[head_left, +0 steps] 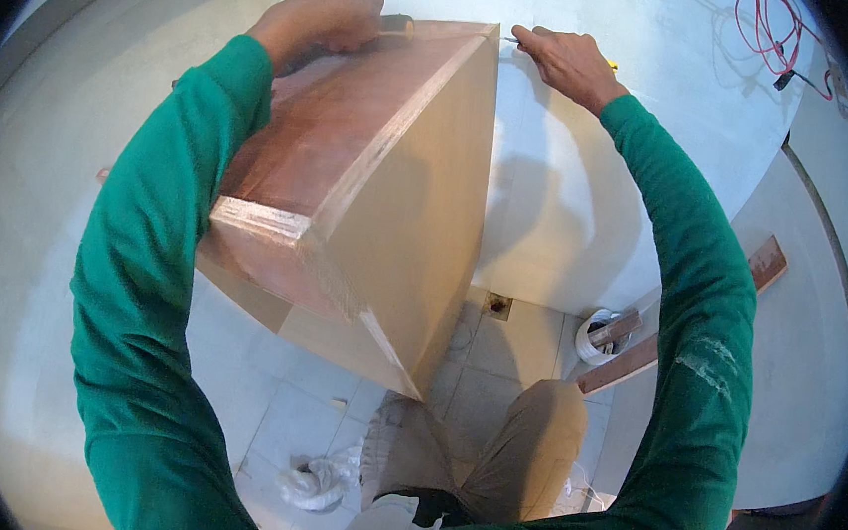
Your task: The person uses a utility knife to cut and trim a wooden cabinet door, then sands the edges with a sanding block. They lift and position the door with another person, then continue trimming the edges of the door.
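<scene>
A wooden box (400,193) with a reddish-brown top panel (305,136), pale strips along its edges and tan sides stands before me. My left hand (332,11) is closed at the top's far left, around a dark object that it mostly hides; a tan and black end shows by the fingers. At the far corner of the box, my right hand (567,65) pinches a thin tool (510,40). Its narrow tip points left toward that corner, and a yellow end sticks out behind the hand. Whether the tip touches the wood I cannot tell.
A white bucket (598,336) with wood offcuts stands on the tiled floor beside a long brown board (625,365). A crumpled white bag (317,481) lies near my legs. Red cable (769,38) is coiled at the far right. Curved pale walls (52,176) surround the space.
</scene>
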A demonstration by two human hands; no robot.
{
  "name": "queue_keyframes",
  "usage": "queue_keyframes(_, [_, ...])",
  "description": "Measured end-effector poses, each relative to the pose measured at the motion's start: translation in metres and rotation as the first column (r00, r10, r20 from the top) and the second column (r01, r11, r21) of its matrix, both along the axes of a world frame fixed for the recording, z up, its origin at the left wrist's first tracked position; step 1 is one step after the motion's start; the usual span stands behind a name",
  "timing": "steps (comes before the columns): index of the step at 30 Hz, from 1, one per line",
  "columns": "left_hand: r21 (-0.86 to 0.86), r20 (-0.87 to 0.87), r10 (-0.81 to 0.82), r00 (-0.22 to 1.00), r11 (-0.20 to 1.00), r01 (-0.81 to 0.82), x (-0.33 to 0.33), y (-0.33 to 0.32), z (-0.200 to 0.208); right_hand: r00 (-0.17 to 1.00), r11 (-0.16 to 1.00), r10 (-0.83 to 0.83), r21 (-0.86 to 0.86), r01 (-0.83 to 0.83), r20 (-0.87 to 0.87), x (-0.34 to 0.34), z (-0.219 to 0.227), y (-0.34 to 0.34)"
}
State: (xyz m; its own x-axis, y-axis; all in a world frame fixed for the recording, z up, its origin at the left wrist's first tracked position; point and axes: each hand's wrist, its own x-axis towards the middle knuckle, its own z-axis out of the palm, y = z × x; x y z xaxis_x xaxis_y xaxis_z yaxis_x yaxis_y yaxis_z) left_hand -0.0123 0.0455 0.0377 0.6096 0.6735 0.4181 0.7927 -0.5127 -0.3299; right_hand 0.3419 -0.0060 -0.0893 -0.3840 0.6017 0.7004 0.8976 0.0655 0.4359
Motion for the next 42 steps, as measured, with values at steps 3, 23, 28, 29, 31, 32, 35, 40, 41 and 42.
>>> queue_keyframes(3, [-0.121,0.034,-0.037,0.999,0.992,0.041,-0.001,0.001,0.005,1.000,1.000,-0.004,0.004,0.004,0.023,-0.001,0.001,0.010])
queue_keyframes(23, [-0.201,0.052,-0.083,0.995,0.975,0.091,-0.004,0.004,0.008,0.997,0.996,-0.081,-0.050,0.080,-0.008,0.007,0.001,0.024])
queue_keyframes(28, [-0.244,0.083,-0.066,0.994,0.966,0.084,-0.007,0.005,0.010,0.998,0.998,-0.058,-0.034,0.057,-0.012,0.004,0.002,0.038])
queue_keyframes(29, [-0.258,0.103,-0.067,0.992,0.962,0.092,-0.007,0.006,0.009,0.999,1.000,-0.032,-0.001,0.032,0.022,0.005,0.002,0.036])
queue_keyframes(31, [-0.274,0.139,-0.065,0.988,0.956,0.102,-0.010,0.008,0.009,0.997,0.998,-0.056,-0.010,0.057,0.052,0.008,0.006,0.029])
queue_keyframes(32, [-0.244,0.130,-0.084,0.988,0.963,0.114,-0.011,0.009,0.009,0.997,0.997,-0.069,-0.043,0.070,0.016,0.010,0.005,0.024])
queue_keyframes(35, [-0.177,0.098,-0.125,0.987,0.974,0.141,-0.012,0.012,0.008,0.997,0.995,-0.074,-0.066,0.071,-0.038,0.017,0.003,0.016])
queue_keyframes(40, [-0.171,0.066,-0.123,0.990,0.976,0.133,-0.010,0.016,0.010,0.999,0.999,-0.034,0.006,0.034,-0.016,0.020,-0.002,0.029])
queue_keyframes(41, [-0.146,0.068,-0.133,0.989,0.979,0.142,-0.010,0.016,0.011,1.000,1.000,-0.025,0.009,0.025,-0.004,0.020,-0.002,0.033])
queue_keyframes(42, [-0.122,0.069,-0.140,0.988,0.981,0.148,-0.010,0.016,0.011,0.999,0.999,-0.046,0.009,0.046,-0.007,0.018,-0.003,0.039])
